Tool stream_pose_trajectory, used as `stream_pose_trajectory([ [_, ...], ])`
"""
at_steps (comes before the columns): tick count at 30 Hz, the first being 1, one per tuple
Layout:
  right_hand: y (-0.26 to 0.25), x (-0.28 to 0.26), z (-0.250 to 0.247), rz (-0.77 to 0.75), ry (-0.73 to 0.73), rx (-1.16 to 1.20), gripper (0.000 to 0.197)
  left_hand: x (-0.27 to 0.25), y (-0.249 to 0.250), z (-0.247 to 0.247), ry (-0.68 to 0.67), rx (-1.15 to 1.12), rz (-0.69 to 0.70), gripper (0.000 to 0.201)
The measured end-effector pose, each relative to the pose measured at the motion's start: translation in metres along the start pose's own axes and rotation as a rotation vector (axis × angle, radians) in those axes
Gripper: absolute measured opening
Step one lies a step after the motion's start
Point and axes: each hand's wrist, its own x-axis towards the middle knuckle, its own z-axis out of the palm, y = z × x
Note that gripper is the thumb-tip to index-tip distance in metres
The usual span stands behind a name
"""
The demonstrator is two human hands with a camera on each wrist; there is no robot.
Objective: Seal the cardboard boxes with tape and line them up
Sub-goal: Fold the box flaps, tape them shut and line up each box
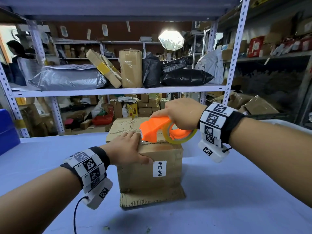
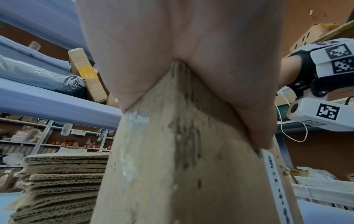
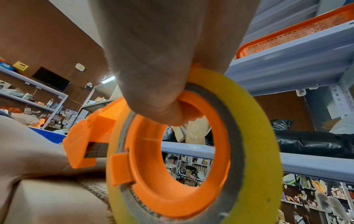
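On the blue-covered table, centre: one cardboard box standing upright w/ a white label on its near face; a loose flap sticks out at its base. Left hand lies palm-down over the near top edge, fingers straight on the flaps, thumb pressed against the front face beside the label. Left wrist view confirms: palm and thumb straddle the box corner, not curled round it. Right hand is closed round the orange tape dispenser, fingers hooked thru its ring core; yellowish tape roll mounted on it. Dispenser's toothed front end sits on box top, just beside left fingertips. Both wrists carry marker bands w/ cameras.

Behind table: metal shelving w/ grey and black parcel bags, brown cartons. Stack of flat corrugated sheets beside box per left wrist view. Blue bin at far left edge. A person stands far left, in background.
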Motion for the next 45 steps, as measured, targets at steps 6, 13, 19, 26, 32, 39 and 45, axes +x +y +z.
stream_pose_trajectory([
  [6,0.014,-0.012,0.009,0.04,-0.007,0.011,0.078,0.0,-0.002,0.001,0.016,0.015,0.03,0.114],
  [13,0.036,-0.048,0.054,0.166,-0.02,0.299,0.075,-0.001,0.001,0.0,-0.003,0.001,0.025,0.119],
  [19,0.049,-0.075,0.103,0.249,-0.06,0.548,0.08,-0.001,-0.001,-0.001,-0.033,0.019,0.02,0.128],
  [26,0.041,-0.089,0.134,0.278,-0.071,0.735,0.077,0.002,0.0,-0.002,-0.064,0.052,0.022,0.134],
  [32,0.023,-0.088,0.146,0.315,-0.225,0.775,0.089,-0.003,0.014,-0.012,-0.162,0.111,0.112,0.108],
  [39,0.006,-0.067,0.118,0.318,-0.294,0.445,0.06,0.014,0.102,-0.007,-0.112,0.09,0.218,0.088],
  [45,0.004,-0.073,0.127,0.359,-0.268,0.696,0.052,0.019,0.11,-0.003,-0.072,0.078,0.228,0.088],
])
